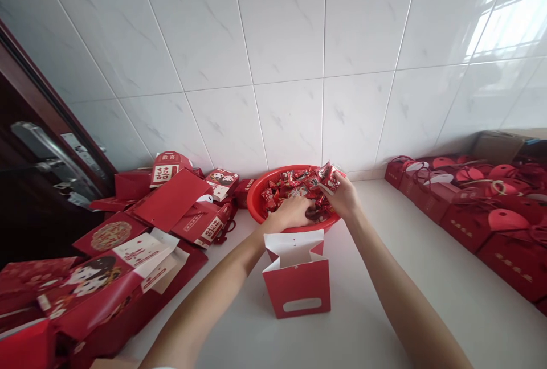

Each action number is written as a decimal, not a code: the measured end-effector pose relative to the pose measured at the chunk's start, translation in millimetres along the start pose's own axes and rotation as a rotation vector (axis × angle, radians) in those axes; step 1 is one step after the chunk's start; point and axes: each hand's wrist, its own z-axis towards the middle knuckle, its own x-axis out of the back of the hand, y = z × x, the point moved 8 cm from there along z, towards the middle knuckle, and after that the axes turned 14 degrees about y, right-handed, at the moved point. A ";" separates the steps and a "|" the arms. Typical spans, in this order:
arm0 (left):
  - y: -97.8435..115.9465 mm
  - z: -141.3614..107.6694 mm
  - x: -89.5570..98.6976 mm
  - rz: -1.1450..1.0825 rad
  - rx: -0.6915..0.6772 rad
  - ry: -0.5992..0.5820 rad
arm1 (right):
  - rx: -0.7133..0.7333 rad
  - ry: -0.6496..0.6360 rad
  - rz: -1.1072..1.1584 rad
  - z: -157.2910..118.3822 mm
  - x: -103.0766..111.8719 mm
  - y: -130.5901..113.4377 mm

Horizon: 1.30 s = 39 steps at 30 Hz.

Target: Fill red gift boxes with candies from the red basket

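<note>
A round red plastic basket (255,205) holds many small red wrapped candies (298,181) near the wall. My left hand (294,211) reaches down among the candies, its fingertips closed on something hidden there. Over the basket's right edge, my right hand (343,195) pinches red-and-white wrapped candies (328,175). An open red paper box (298,289) with a white inside stands upright between my forearms, just in front of the basket; its oval window faces me.
Flat and folded red boxes (173,199) are heaped on the left of the white table (367,300). Rows of closed red boxes (464,226) with cord handles line the right. A tiled wall (288,124) rises behind; a dark door with a metal handle (47,147) is at far left.
</note>
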 end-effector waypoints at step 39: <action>-81.6 16.6 58.1 -0.223 0.282 0.553 | 0.036 -0.206 -0.105 -5.3 -14.6 5.3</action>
